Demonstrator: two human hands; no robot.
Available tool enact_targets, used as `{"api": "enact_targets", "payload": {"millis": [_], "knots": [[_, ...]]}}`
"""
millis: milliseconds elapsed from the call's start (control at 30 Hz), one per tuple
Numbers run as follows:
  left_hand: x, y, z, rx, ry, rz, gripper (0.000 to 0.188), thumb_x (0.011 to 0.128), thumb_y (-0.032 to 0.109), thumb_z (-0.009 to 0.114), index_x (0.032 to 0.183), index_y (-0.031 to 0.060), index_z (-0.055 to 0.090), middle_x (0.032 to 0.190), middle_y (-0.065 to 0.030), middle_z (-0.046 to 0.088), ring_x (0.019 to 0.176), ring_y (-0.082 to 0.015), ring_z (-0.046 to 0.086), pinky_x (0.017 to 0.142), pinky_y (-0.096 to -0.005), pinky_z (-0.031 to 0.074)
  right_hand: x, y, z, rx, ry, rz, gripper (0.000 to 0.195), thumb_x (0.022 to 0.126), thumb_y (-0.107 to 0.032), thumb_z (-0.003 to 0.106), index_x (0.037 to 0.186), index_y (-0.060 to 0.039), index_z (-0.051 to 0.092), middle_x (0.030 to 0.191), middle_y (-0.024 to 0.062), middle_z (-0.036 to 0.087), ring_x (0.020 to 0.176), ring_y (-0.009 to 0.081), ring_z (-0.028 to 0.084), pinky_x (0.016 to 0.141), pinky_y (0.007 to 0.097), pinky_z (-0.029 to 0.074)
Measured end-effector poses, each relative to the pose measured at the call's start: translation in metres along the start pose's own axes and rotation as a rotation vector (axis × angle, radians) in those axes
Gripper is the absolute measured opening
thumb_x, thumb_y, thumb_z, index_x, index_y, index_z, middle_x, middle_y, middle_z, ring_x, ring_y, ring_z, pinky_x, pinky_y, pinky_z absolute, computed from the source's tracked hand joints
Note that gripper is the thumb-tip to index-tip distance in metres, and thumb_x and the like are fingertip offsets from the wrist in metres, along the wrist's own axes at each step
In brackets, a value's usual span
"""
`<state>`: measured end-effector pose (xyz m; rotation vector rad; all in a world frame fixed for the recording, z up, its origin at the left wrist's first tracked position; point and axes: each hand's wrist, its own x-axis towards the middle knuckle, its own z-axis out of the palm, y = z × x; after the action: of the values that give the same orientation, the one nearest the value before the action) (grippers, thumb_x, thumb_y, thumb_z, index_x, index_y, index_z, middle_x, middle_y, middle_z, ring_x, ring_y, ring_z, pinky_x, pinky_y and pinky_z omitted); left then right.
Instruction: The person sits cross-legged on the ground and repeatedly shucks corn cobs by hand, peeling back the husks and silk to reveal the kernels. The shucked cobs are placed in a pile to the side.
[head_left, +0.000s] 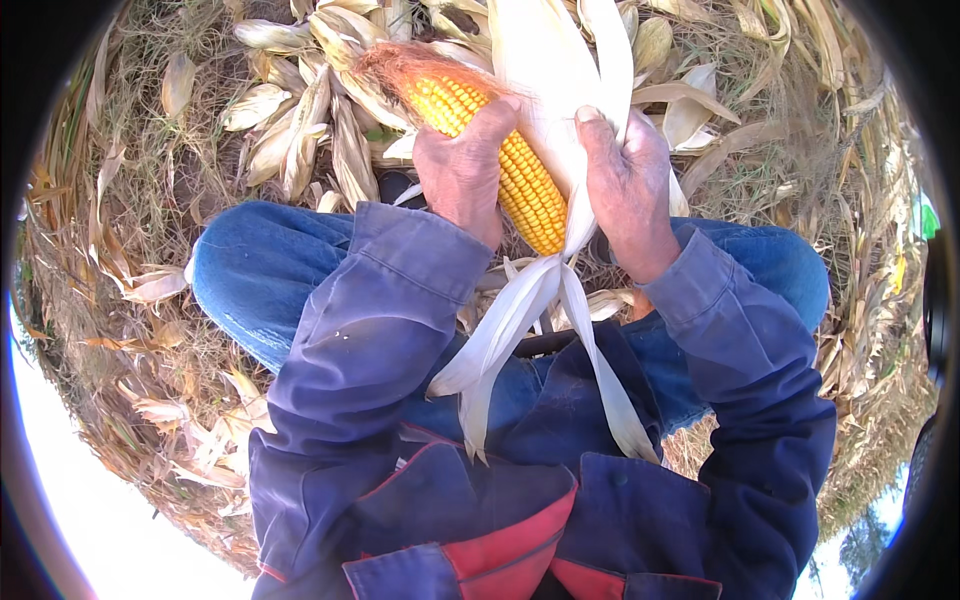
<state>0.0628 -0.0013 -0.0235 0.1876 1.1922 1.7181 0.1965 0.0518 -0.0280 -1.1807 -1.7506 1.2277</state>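
My left hand (466, 166) is closed around an ear of yellow corn (534, 193), its thumb across the kernels. The ear slants with its silk tip (409, 67) at the upper left. Between the thumb and fingers of my right hand (628, 176) is a broad pale corn husk (544, 64), pulled away from the ear's right side. The husk still joins the ear at its lower end. Other peeled husk leaves (495, 330) hang from that end over my lap. My left fingers are mostly hidden behind the ear.
Dry corn husks (296, 142) lie in a heap beyond my knees. Dry grass and stalk litter (165, 217) cover the ground around me. My bent legs in blue jeans (262, 262) frame the space under my hands. A dark object (935, 307) stands at the far right edge.
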Motion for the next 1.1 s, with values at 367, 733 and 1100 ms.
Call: {"api": "enact_targets", "payload": {"millis": [367, 733, 1100], "knots": [[0.017, 0.015, -0.018, -0.039, -0.062, 0.016, 0.029, 0.084, 0.022, 0.066, 0.101, -0.0017, 0.059, 0.093, -0.0137, 0.065, 0.092, -0.028, 0.064, 0.085, -0.0418, 0.053, 0.004, -0.01, -0.017, 0.499, 0.03, 0.29, 0.023, 0.096, -0.017, 0.055, 0.105, 0.0028, 0.061, 0.095, 0.0055, 0.064, 0.085, 0.0124, 0.061, 0.074, 0.0273, 0.049], [0.051, 0.052, -0.042, -0.291, -0.174, 0.102, 0.018, 0.085, 0.016, 0.064, 0.089, -0.0011, 0.061, 0.088, -0.0126, 0.064, 0.092, -0.0257, 0.061, 0.101, -0.0451, 0.046, 0.011, -0.011, -0.011, 0.867, 0.059, 0.657, 0.036, 0.101, -0.017, 0.042, 0.129, 0.0049, 0.046, 0.122, 0.0142, 0.06, 0.112, 0.0251, 0.061, 0.095, 0.0409, 0.052], [0.031, 0.039, -0.025, -0.003, -0.186, 0.224, 0.025, 0.082, 0.012, 0.065, 0.103, -0.0015, 0.059, 0.095, -0.0135, 0.064, 0.099, -0.0288, 0.062, 0.1, -0.0438, 0.046, 0.013, -0.008, 0.002, 0.325, -0.074, 0.249, 0.031, 0.095, -0.026, 0.058, 0.106, 0.003, 0.062, 0.092, 0.0075, 0.066, 0.084, 0.0143, 0.062, 0.074, 0.0291, 0.05]]}}
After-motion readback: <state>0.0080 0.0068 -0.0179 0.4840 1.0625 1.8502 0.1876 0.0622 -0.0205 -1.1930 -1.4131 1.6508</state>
